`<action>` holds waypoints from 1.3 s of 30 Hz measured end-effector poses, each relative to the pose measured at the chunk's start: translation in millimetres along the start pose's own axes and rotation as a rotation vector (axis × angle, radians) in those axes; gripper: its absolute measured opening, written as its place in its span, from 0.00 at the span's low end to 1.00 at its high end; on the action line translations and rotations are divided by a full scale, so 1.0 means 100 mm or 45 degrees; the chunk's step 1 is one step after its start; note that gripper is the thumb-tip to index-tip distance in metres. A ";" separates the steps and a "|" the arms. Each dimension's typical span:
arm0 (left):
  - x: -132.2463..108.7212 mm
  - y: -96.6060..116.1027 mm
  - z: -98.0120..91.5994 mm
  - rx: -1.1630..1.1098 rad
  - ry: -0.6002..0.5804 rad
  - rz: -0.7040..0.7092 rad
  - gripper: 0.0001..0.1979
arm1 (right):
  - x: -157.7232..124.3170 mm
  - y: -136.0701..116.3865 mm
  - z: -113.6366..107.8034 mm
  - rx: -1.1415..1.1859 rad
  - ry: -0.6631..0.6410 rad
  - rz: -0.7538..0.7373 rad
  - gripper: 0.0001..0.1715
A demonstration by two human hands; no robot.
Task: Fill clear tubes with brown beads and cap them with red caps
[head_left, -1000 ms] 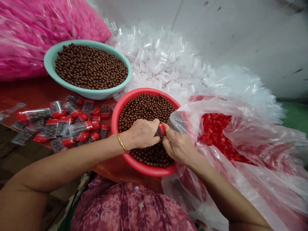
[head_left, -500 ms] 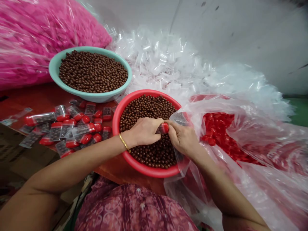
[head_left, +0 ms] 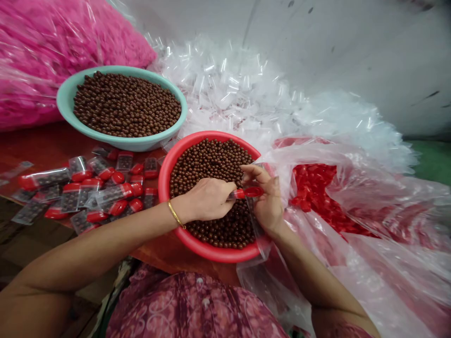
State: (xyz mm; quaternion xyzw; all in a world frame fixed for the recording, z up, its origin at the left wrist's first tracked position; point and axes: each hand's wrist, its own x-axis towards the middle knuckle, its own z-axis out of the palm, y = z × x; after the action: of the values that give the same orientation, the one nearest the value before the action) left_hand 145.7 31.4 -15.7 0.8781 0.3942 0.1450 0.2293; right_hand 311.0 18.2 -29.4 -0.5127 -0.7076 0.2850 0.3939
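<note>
My left hand (head_left: 207, 199) is over the red plastic bowl (head_left: 165, 197) and pinches the clear end of a small plastic tube (head_left: 232, 195). My right hand (head_left: 266, 199) grips the tube's red cap (head_left: 252, 191), and a strip of clear plastic hangs from that hand. The tube lies level between my hands, and its contents are hard to make out. Brown chocolate-coloured balls (head_left: 211, 162) fill the red bowl just below my fingers. A clear bag of red caps (head_left: 312, 188) lies open to the right of my right hand.
A teal bowl (head_left: 121, 144) of brown balls stands beyond the red bowl. Filled red-capped packets (head_left: 70, 197) lie on the red-brown table (head_left: 45, 152). Clear plastic sleeves (head_left: 225, 89) are heaped behind, beside a pink-filled bag (head_left: 52, 61) and a grey wall (head_left: 352, 47).
My hands have drawn slightly apart, and the red cap now shows lengthwise between them. The bowls sit a little further left in the view.
</note>
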 end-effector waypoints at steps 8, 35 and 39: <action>-0.01 0.07 0.03 0.171 -0.128 -0.064 0.13 | 0.06 -0.11 0.15 0.123 -0.283 0.012 0.42; -1.73 -1.00 -0.33 0.951 0.054 -0.504 0.12 | -0.19 0.50 -0.50 -0.902 -0.205 -0.700 0.19; -1.84 -0.90 -0.33 1.064 -0.032 -0.455 0.13 | -0.19 0.51 -0.51 -0.860 -0.159 -0.752 0.15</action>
State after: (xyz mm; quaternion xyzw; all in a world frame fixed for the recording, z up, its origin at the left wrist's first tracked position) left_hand -44.0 -46.5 -47.3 0.8153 0.5613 -0.0790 -0.1184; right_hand 382.7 16.0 -48.6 -0.3705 -0.8993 -0.0563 0.2255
